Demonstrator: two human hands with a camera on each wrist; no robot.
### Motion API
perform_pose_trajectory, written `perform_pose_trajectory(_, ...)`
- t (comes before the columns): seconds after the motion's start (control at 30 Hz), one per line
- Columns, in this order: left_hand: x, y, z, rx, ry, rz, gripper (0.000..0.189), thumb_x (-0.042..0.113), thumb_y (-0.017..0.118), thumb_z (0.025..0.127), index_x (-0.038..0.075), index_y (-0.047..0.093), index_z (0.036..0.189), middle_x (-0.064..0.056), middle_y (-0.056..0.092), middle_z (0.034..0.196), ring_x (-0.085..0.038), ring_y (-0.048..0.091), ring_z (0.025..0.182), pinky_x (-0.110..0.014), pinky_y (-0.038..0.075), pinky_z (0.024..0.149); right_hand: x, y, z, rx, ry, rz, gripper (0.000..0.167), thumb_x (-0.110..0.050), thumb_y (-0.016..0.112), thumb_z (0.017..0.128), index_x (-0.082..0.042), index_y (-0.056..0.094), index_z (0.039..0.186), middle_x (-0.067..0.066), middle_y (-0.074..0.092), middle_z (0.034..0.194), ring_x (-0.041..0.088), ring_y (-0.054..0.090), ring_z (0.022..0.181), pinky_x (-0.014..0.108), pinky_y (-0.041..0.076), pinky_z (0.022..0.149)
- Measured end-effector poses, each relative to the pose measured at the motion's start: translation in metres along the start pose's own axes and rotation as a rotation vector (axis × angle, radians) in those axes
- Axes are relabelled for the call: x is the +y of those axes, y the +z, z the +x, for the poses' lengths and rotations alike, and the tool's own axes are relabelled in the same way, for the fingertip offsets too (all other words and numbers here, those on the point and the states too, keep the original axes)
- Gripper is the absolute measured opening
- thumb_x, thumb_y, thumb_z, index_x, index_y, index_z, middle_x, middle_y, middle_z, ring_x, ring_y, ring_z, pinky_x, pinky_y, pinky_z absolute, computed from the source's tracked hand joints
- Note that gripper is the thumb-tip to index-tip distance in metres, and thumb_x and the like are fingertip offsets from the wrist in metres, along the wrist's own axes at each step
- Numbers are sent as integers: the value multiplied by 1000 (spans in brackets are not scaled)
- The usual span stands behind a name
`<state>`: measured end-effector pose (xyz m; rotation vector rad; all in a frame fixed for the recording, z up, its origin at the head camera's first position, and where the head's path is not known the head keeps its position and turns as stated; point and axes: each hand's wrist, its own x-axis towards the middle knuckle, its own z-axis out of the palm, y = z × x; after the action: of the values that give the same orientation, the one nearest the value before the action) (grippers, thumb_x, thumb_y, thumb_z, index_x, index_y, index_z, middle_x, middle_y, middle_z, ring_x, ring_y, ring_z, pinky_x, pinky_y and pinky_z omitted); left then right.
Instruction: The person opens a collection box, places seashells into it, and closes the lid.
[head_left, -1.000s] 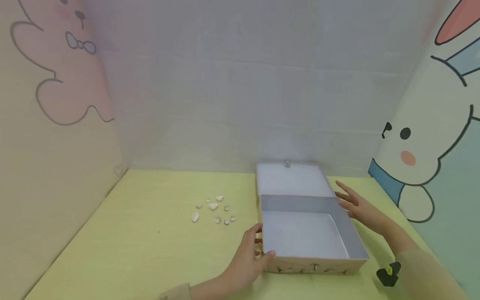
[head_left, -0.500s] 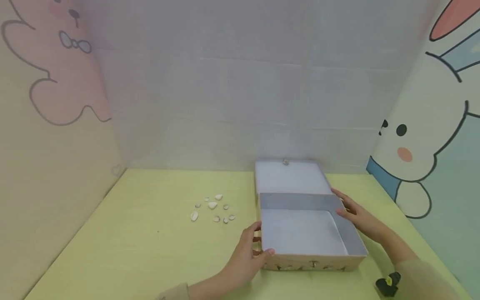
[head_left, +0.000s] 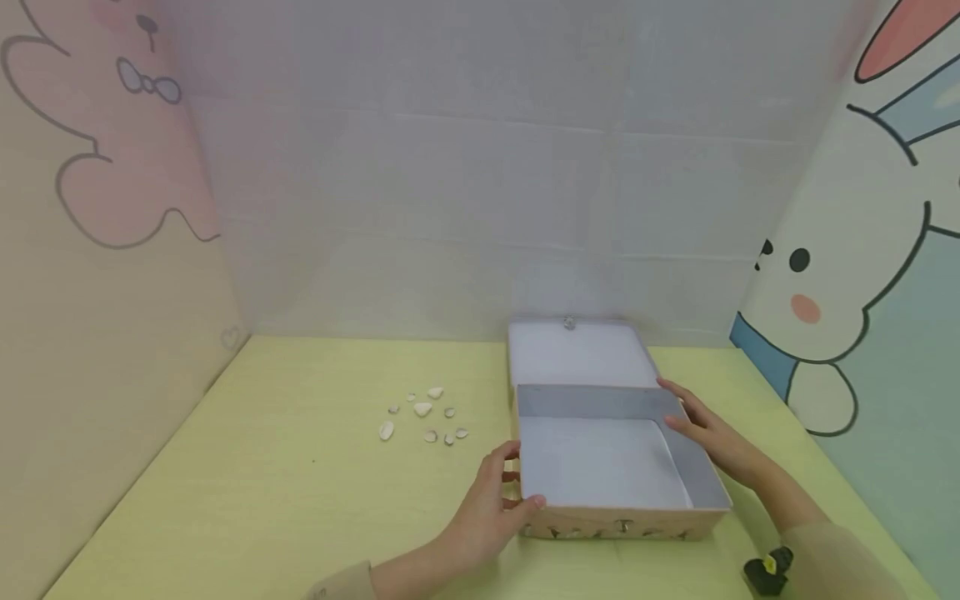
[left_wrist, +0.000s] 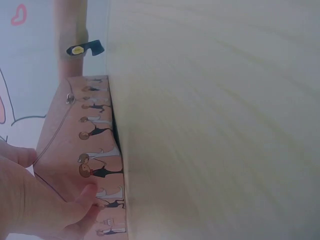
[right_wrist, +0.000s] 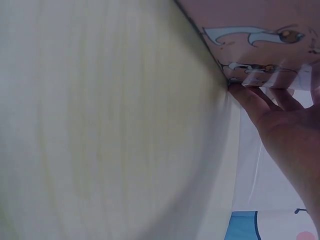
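An open-lidded box (head_left: pixel 600 462) with a pale, bare interior rests on the table, its lid (head_left: pixel 581 354) folded back behind it. Little figures in dark suits and white dresses decorate its pinkish outer wall (left_wrist: pixel 97 132), with a small metal clasp (left_wrist: pixel 70 98) on the front. My left hand (head_left: pixel 487 504) grips the near left corner, thumb on the front and fingers along the left side. At the far right, my right hand (head_left: pixel 716 433) holds the side wall, thumb over the rim and fingers outside. In the right wrist view, its fingers (right_wrist: pixel 250 102) touch the wall low down.
Several small shells (head_left: pixel 423 409) lie scattered on the yellow table (head_left: pixel 225 483) left of the box. A wall (head_left: pixel 420 167) stands behind, and side panels with cartoon animals (head_left: pixel 817 283) bound the table. A black strap device (head_left: pixel 768 571) is on my right wrist.
My right hand has closed in on the box's right wall, its thumb coming over the rim. The left hand keeps its hold. The head view has shifted slightly.
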<state>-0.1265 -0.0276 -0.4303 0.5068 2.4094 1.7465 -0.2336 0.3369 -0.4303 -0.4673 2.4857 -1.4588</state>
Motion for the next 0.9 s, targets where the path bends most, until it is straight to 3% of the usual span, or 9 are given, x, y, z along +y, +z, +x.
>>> perform_pose_trajectory(0.3, -2, -6, 2, 1, 12, 1, 72, 26, 65, 89, 3, 24, 144, -17, 34, 142, -32, 48, 118, -25, 52, 82, -2, 4, 2, 2, 39, 30, 63, -21, 43, 101, -24, 8, 152, 17, -11, 157, 52, -15, 136, 76, 1, 99)
perform_pose_trajectory(0.53, -10, -12, 4, -29, -1, 43, 77, 33, 67, 87, 5, 25, 145, -17, 36, 141, -33, 48, 119, -32, 52, 86, -3, 5, 3, -3, 47, 27, 63, -22, 43, 101, -26, 8, 152, 17, -11, 157, 51, -14, 137, 76, 1, 99)
perform_pose_trajectory(0.67, -14, -27, 9, -61, -7, 95, 77, 37, 68, 86, 7, 28, 144, -15, 39, 141, -33, 47, 120, -41, 49, 91, -2, 5, 2, -13, 49, 33, 63, -22, 43, 100, -25, 7, 152, 17, -11, 157, 50, -12, 138, 76, 1, 99)
perform_pose_trajectory(0.9, -16, -69, 19, -114, 32, 159, 69, 34, 68, 86, 12, 34, 142, -13, 47, 137, -34, 45, 124, -47, 42, 99, -2, 4, 1, -11, 39, 22, 63, -22, 43, 101, -23, 7, 152, 18, -8, 157, 49, -9, 139, 76, 3, 100)
